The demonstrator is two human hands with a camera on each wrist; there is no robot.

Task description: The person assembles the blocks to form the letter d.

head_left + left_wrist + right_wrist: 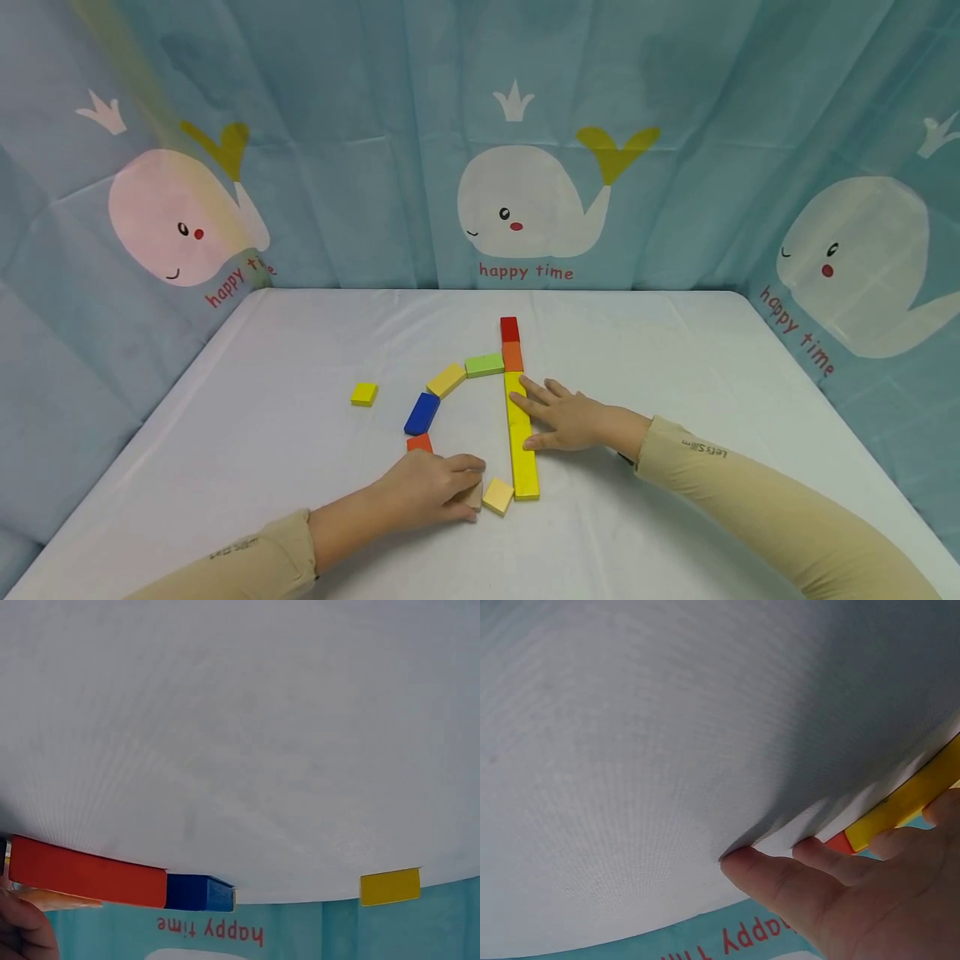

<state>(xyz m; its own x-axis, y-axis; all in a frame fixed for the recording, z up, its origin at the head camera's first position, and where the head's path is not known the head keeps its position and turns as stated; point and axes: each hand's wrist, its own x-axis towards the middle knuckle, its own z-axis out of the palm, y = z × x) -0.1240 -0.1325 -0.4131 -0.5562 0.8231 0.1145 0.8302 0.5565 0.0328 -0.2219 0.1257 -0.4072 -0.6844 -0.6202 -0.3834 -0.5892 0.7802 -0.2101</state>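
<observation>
My left hand (432, 490) holds a small natural-wood block (472, 497) between thumb and fingers, which partly hide it. Right beside it lies a pale wooden block (498, 496), turned at an angle. Along a long yellow row (522, 442), my right hand (573, 419) is spread, fingertips touching its side and top. Above the yellow, an orange block (512, 357) and a red block (509, 328) continue the straight line. Curving left from it are a green block (484, 365), a pale yellow block (447, 381), a blue block (422, 414) and an orange-red block (419, 442), partly hidden by my left hand.
A single yellow block (364, 394) lies apart on the left of the white-covered table (300, 350). A blue curtain (360, 208) printed with whales surrounds the table's back and sides.
</observation>
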